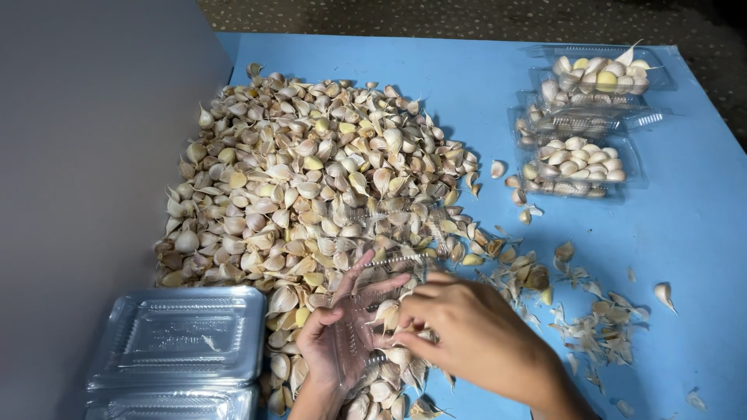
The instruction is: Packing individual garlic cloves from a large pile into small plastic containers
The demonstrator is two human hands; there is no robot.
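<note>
Empty clear trays, stacked: just left of left hand. Left hand: grasping open clear tray over garlic clove pile. Right hand: fingers curled at tray rim, w/ cloves. Filled trays: far upper right, several done; judged early, most of pile left.
</note>
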